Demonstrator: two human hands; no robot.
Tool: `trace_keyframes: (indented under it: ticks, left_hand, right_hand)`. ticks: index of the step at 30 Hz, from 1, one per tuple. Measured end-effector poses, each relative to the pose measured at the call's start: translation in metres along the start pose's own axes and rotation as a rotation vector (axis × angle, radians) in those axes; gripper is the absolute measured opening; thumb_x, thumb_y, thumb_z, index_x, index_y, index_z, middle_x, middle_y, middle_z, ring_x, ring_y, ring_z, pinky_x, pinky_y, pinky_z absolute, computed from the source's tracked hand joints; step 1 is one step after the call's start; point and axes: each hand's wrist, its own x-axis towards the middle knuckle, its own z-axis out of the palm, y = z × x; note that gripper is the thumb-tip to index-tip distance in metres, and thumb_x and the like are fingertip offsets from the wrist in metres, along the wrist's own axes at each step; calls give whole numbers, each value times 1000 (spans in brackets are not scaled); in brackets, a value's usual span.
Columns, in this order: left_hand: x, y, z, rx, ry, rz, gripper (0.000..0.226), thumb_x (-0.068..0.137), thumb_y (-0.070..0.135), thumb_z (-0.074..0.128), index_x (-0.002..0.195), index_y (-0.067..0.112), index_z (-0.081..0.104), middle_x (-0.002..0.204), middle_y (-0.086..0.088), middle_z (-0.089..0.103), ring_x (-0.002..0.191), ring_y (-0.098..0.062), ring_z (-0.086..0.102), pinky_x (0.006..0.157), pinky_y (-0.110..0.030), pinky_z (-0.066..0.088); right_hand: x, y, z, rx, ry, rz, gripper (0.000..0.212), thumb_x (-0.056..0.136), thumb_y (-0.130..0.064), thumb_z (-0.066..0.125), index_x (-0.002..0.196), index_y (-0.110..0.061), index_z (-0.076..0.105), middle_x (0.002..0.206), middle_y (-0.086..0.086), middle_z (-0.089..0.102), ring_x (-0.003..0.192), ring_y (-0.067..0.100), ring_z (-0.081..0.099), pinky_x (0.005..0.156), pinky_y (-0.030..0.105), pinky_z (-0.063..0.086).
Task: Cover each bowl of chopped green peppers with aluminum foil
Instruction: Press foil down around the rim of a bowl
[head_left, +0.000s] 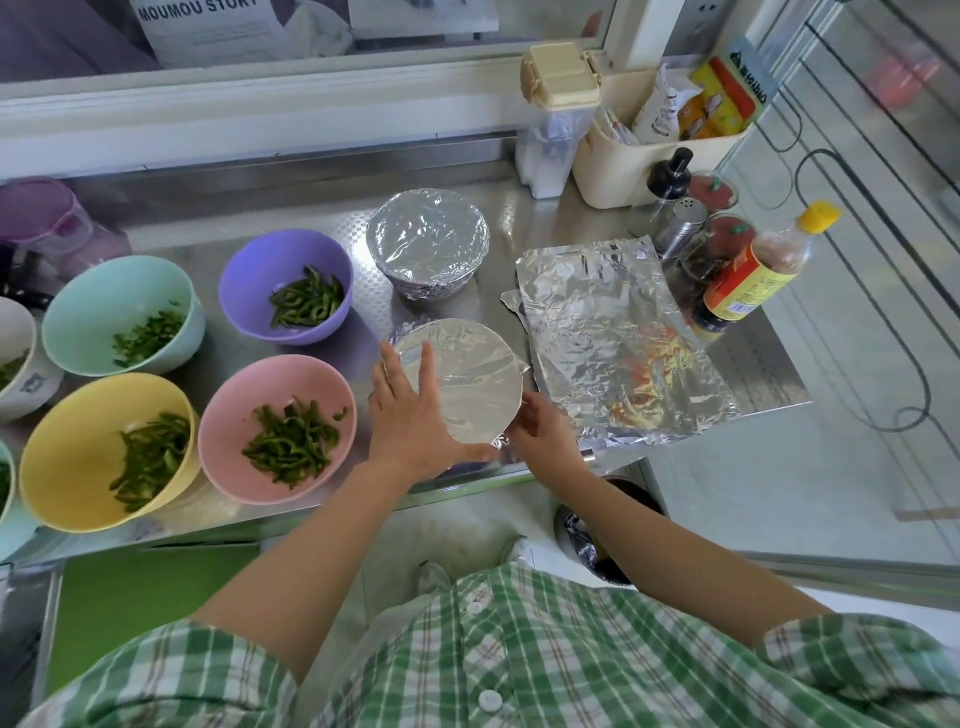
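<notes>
On the steel counter (322, 208) below a window (78, 47), I saw left hand (410, 415) flat on foiled bowl (470, 376), right hand (540, 428) pinching its rim.

My left hand (410, 415) lies flat, fingers straight, on the foil-topped bowl (467, 379) at the front edge of the steel counter (769, 364). My right hand (540, 431) curls round that bowl's near-right rim, pinching the crumpled foil there. Just behind it stands a second wrapped bowl (428, 244), covered in foil from top to sides. To the right lie wrinkled foil sheets (618, 343), stacked, beside a dark sauce bottle (748, 275) with a yellow cap. To the left sit a pink bowl (228, 415), a purple bowl (249, 280), a yellow bowl (62, 457) and a mint bowl (104, 301), all uncovered. Each holds chopped green peppers (291, 447).
</notes>
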Motion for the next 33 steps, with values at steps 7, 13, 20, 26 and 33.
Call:
trace_keyframes:
  ticks: [7, 13, 20, 26, 33]
  left_hand:
    - [-3, -5, 3, 19, 56, 30, 152, 50, 82, 73, 155, 19, -17, 156, -30, -24, 146, -48, -7, 118, -56, 12]
    - [-6, -2, 6, -18, 80, 18, 146, 56, 77, 74, 155, 19, -16, 156, -29, -23, 147, -48, -9, 118, -55, 9]
    - [-7, -1, 4, -16, 86, 4, 148, 55, 76, 76, 156, 18, -15, 158, -28, -19, 147, -47, -4, 119, -53, 10]
    - [-7, -2, 3, -6, 92, 6, 149, 54, 78, 75, 155, 15, -15, 159, -27, -17, 147, -47, -3, 119, -52, 11]
    - [-7, -2, 4, 5, 90, -8, 149, 54, 84, 70, 155, 13, -14, 159, -27, -15, 147, -47, -1, 119, -52, 11]
  right_hand:
    - [-1, -3, -4, 103, -117, 17, 49, 87, 7, 57, 131, -13, 52, 118, 1, 69, 110, 14, 66, 94, 30, 53]
    - [0, -8, -1, 107, -17, 22, 45, 82, 11, 60, 121, -12, 60, 102, -5, 73, 89, 3, 70, 76, 20, 55]
    - [1, 6, -3, 231, 62, 142, 23, 81, 8, 70, 96, -9, 72, 97, 18, 74, 78, 23, 72, 75, 40, 61]
    - [-1, 4, -7, 264, -22, 170, 30, 82, 14, 65, 109, 0, 67, 94, 9, 75, 79, 18, 73, 72, 29, 60]
    - [4, -2, 3, 76, 173, 201, 15, 77, 3, 74, 89, -7, 74, 76, 3, 74, 65, 20, 70, 60, 39, 61]
